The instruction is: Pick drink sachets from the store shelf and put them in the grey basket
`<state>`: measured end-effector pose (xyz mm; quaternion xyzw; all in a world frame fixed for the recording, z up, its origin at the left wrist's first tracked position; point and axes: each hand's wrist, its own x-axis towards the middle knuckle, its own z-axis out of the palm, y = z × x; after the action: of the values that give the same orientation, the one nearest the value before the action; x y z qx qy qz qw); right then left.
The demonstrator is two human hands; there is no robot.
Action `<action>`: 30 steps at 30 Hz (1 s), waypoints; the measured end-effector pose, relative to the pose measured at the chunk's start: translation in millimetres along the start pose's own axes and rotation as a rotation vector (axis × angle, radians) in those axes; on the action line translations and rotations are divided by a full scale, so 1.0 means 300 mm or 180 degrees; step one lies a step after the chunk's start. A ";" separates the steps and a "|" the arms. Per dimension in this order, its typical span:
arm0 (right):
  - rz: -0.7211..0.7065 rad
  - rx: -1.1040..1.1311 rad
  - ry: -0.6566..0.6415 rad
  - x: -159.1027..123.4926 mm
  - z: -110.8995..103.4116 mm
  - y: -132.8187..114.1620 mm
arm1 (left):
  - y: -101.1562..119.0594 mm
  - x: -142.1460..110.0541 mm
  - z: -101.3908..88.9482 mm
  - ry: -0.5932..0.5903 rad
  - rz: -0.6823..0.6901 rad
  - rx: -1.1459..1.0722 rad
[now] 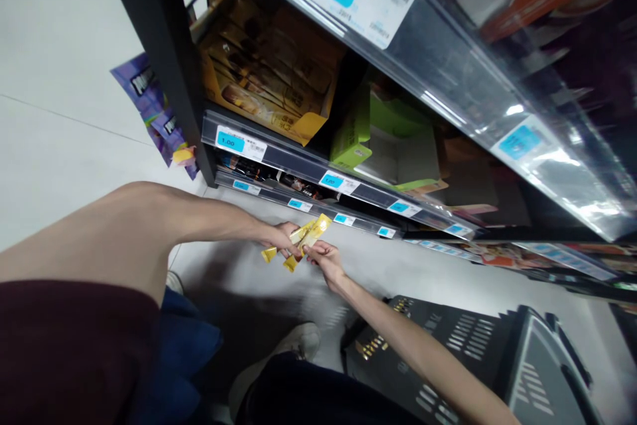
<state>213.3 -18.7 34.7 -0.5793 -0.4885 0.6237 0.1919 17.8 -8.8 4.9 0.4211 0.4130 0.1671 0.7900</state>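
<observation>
My left hand (281, 237), at the end of the arm reaching in from the left, is closed around slim yellow snack packets. Two of them show: a rear packet (269, 254) and a front packet (315, 231) lying slantwise over it. Fingers of my right hand (326, 260) pinch the front packet near its middle. Both hands meet above the floor, just in front of the lower shelf. On that shelf, a yellow display box (306, 128) holds several similar-looking long packets. Part of my left hand is hidden behind the packets.
Right of the yellow box is a green open carton (351, 146). A clear-fronted shelf edge (438, 73) with price tags juts out above. Purple bags (149, 97) hang by the black post (149, 20). A grey shopping basket (442, 339) stands at lower right, beneath my right forearm.
</observation>
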 end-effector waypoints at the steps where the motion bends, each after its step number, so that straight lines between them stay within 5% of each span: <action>1: -0.0034 -0.0036 -0.0012 -0.003 0.000 -0.001 | -0.002 0.000 0.000 -0.0040 -0.0004 -0.0008; 24: 0.0084 -0.0077 0.0122 0.012 0.007 0.009 | -0.011 0.011 -0.008 -0.0124 0.0001 0.0130; 30: -0.0406 -0.0728 0.0603 0.017 0.012 0.003 | 0.029 -0.003 -0.015 0.0048 -0.0137 0.0139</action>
<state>209.0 -16.4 30.7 -0.6213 -0.5719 0.4931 0.2091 14.3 -2.0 11.1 0.4280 0.4314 0.1442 0.7810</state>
